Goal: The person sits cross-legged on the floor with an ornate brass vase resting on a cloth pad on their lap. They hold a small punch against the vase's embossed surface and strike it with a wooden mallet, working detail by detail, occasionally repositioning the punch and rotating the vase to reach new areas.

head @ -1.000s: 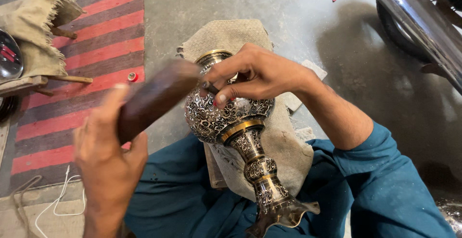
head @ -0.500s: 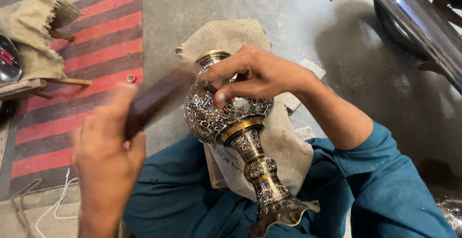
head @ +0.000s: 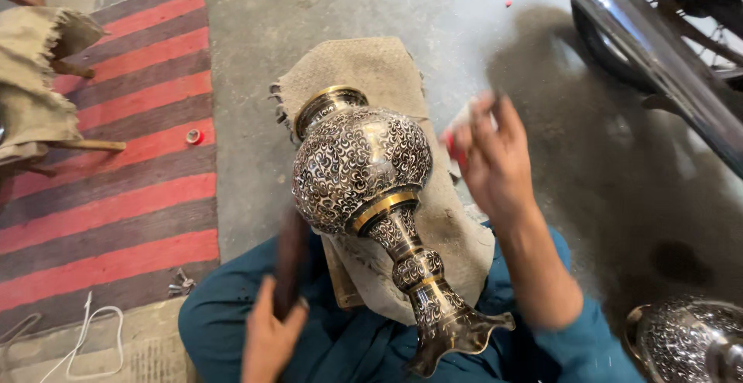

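Observation:
An engraved brass-and-silver vase (head: 360, 170) lies across my lap on a burlap cloth (head: 371, 66), mouth pointing away and flared foot (head: 457, 336) towards me. My left hand (head: 267, 340) grips a dark wooden mallet (head: 290, 255), held low beside the vase's left side. My right hand (head: 491, 159) is lifted off the vase and hovers to its right, blurred by motion. Something small and red (head: 450, 149) shows at its thumb. Whether the fingers hold it is unclear.
A red-and-grey striped rug (head: 116, 159) covers the floor at left, with a burlap bundle (head: 31, 81), a wooden stick and a small red cap (head: 193, 136) on it. A chrome pipe (head: 658, 50) crosses the top right. A second engraved vessel (head: 689, 340) sits at bottom right.
My right hand has left the vase's body and swung to the right. My left hand has dropped the mallet from raised over the vase down to my lap.

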